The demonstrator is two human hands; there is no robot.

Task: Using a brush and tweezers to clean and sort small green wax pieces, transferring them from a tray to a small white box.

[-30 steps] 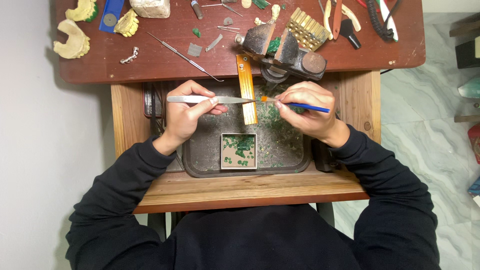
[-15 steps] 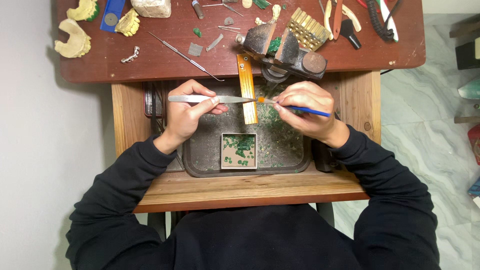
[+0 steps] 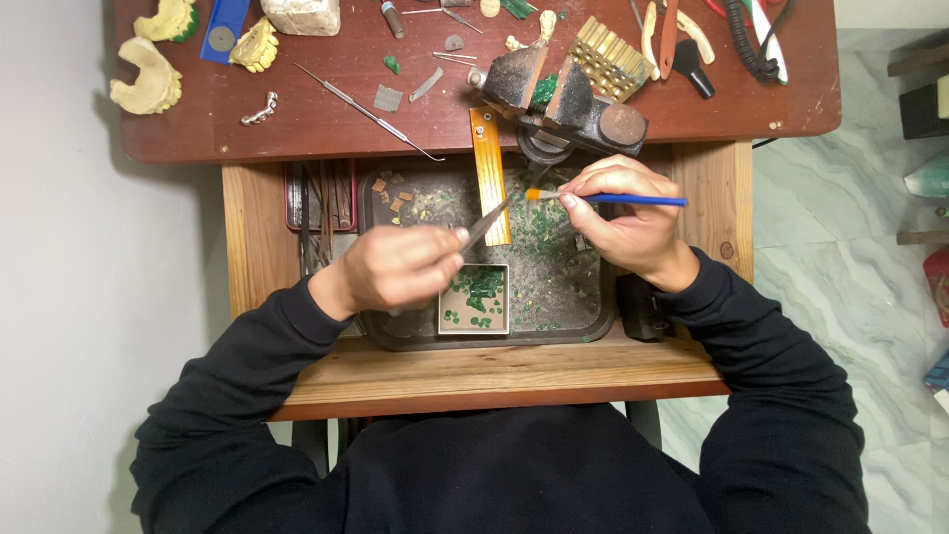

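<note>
Even, bright overhead light — soft shadows, sharp focus, no glare or blur.

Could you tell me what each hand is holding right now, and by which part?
The left hand grips a flat metal tool by its handle end. The right hand pinches a blue-handled brush near its bristle end.

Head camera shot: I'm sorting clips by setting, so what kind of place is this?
Probably a small craft bench, perhaps for dental or jewellery work. A bench vise sits above a dark tray of green chips, yellowish tooth casts lie on the red-brown table, and the right hand holds a blue brush.
</note>
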